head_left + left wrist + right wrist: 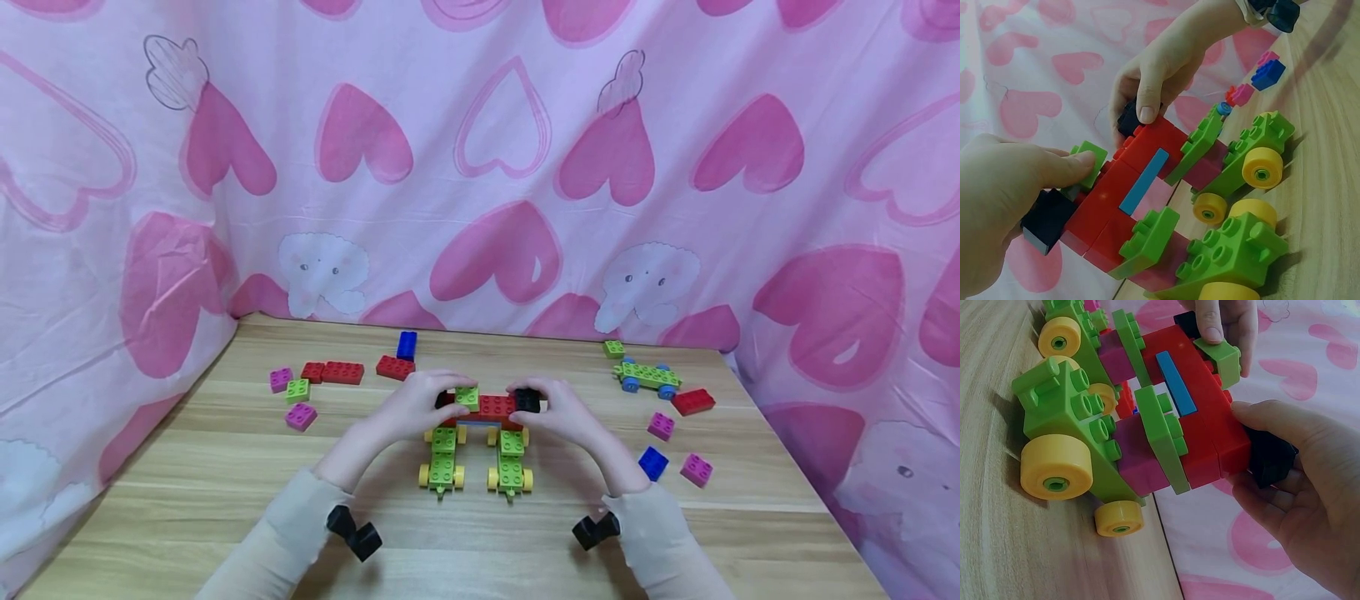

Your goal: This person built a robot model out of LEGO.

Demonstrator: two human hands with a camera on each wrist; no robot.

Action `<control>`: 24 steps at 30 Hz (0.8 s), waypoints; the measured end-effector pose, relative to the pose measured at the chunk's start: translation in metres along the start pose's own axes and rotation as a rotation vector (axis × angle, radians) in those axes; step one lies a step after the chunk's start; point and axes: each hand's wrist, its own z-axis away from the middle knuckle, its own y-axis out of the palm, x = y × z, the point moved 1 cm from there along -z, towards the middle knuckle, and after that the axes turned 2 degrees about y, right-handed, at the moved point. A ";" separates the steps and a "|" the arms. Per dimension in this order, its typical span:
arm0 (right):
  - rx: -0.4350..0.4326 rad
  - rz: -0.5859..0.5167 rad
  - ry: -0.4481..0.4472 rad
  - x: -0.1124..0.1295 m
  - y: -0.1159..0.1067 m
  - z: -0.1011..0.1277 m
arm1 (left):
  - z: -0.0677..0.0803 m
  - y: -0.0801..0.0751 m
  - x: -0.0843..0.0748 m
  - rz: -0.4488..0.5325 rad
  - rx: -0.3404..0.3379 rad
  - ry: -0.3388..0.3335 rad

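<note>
No brand, label or writing readable on any brick or on the heart-print cloth (510,167) behind.

Centre of the head view: a brick model (487,407) on the wooden table (187,492), gripped at both ends. Left hand (416,404) curled round the left end, thumb pressing a small green brick (467,397) on top. Right hand (558,410) curled round the right end, fingers closed on a black brick (527,400). Below the red span, two green wheeled bases (442,462) with yellow wheels, side by side.

Seen only from the wrists: a blue strip (1143,181) set into the red face, magenta bricks (1138,456) between red bar and green bases, and a second black brick (1047,219) at the left hand's end, held in the palm. Left wrist view, centre left: thumb flat on the green brick (1088,164). Right wrist view, lower right: black brick (1269,459) pinched between thumb and curled fingers.

Seen only from the head: loose bricks well apart to both sides, red (341,372), blue (406,344) and magenta (300,416) at left; a small green car with blue wheels (647,377) at upper right, with red (693,402), blue (652,462) and magenta (696,469) pieces below it.
</note>
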 end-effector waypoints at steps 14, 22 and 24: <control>0.006 -0.005 -0.009 0.003 -0.001 0.002 | -0.008 -0.005 -0.003 -0.012 0.071 -0.088; 0.005 -0.001 -0.015 0.003 -0.001 0.002 | -0.011 -0.007 -0.005 -0.010 0.089 -0.094; 0.004 -0.001 -0.019 0.003 -0.001 0.002 | -0.011 -0.007 -0.006 -0.012 0.096 -0.101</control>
